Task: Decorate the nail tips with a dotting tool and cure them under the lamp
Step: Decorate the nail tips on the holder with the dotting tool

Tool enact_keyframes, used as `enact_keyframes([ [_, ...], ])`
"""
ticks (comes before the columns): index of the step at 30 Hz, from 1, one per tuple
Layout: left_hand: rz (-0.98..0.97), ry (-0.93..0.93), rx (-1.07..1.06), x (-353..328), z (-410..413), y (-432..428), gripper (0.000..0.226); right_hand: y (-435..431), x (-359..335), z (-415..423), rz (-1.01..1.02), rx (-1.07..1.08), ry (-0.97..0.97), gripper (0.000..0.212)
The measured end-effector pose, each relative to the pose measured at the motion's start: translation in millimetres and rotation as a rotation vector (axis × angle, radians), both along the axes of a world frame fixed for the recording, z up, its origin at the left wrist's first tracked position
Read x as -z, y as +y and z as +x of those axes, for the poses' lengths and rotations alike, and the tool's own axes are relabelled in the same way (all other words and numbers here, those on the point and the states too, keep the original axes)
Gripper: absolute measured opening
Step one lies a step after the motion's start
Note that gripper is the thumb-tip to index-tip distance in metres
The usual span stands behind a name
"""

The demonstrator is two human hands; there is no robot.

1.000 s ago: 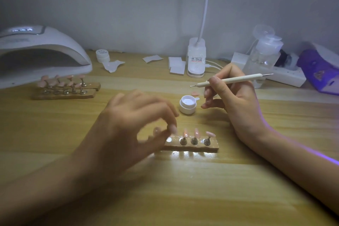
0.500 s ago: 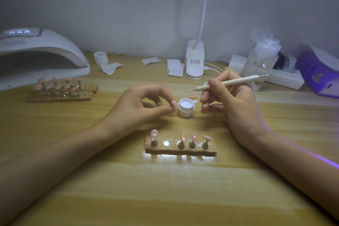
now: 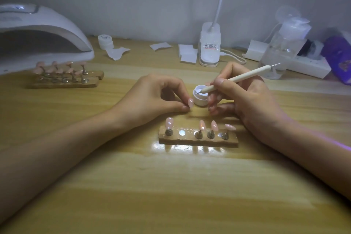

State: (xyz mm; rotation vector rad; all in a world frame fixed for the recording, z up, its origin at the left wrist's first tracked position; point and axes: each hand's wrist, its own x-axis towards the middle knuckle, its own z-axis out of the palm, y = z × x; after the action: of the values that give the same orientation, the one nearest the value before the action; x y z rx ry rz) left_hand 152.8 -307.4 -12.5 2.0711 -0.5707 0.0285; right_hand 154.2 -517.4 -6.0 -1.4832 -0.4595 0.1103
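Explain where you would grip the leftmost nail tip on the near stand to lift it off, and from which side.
Probably pinch the metal post under the nail tip, not its face, which seems to carry dots. Come from above and the left: it stands upright at the end of the stand, and the neighbouring slot is empty.

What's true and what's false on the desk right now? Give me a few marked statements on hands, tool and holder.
The right hand holds the dotting tool, its tip in the white pot. True.
The left hand pinches a pink nail tip. True.
The near holder has every seat filled. False: one seat is bare.
The curing lamp stands at the right. False: it is at far left.
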Motion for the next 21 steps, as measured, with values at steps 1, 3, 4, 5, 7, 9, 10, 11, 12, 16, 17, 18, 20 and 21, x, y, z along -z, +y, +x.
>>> enact_keyframes([
  [1, 0.002, -0.002, -0.002, 0.0, 0.2, 0.0, 0.017, 0.3, 0.0, 0.5, -0.004, -0.005, 0.001, 0.017],
  [3, 0.003, -0.002, -0.002, -0.2, 0.7, 0.0, 0.017, 0.6, 0.5, 1.4, -0.015, -0.010, 0.000, 0.018],
  [4, 0.005, -0.002, -0.002, -0.3, 0.7, 0.0, 0.017, 0.5, 0.7, 1.7, -0.021, -0.011, -0.001, 0.017],
  [5, 0.006, -0.004, -0.001, -0.3, 0.7, 0.0, 0.018, 0.5, 1.0, 1.7, -0.026, -0.013, -0.002, 0.016],
  [7, 0.007, -0.005, 0.001, -0.3, 0.1, -0.1, 0.018, 0.3, 1.3, 1.3, -0.034, -0.016, -0.004, 0.016],
  [9, 0.007, -0.004, 0.008, -0.5, -0.3, 0.0, 0.017, 0.4, 1.1, 0.5, -0.044, -0.016, -0.003, 0.016],
  [10, 0.007, -0.003, 0.011, -0.5, -0.2, 0.1, 0.016, 0.3, 1.0, 0.2, -0.048, -0.014, 0.000, 0.015],
  [11, 0.005, -0.002, 0.013, -0.4, -0.1, 0.2, 0.016, 0.6, 0.8, 0.3, -0.051, -0.014, 0.002, 0.015],
  [12, 0.003, 0.001, 0.015, -0.4, 0.1, 0.3, 0.016, 0.9, 0.6, 0.1, -0.055, -0.014, 0.003, 0.015],
  [16, 0.008, 0.004, 0.020, 0.1, 0.6, 0.1, 0.015, 0.4, 0.7, 0.0, -0.067, -0.019, 0.006, 0.015],
  [17, 0.012, 0.002, 0.019, 0.1, 0.7, 0.2, 0.015, 0.3, 0.9, 0.0, -0.071, -0.020, 0.005, 0.015],
  [18, 0.014, 0.000, 0.018, 0.1, 0.7, 0.2, 0.016, 0.1, 1.1, 0.1, -0.076, -0.021, 0.004, 0.015],
  [20, 0.015, -0.001, 0.019, -0.1, 0.7, 0.3, 0.016, -0.1, 1.3, 0.1, -0.083, -0.021, 0.002, 0.015],
  [21, 0.015, -0.001, 0.019, -0.2, 0.5, 0.3, 0.015, 0.1, 1.4, 0.0, -0.085, -0.021, 0.003, 0.015],
])
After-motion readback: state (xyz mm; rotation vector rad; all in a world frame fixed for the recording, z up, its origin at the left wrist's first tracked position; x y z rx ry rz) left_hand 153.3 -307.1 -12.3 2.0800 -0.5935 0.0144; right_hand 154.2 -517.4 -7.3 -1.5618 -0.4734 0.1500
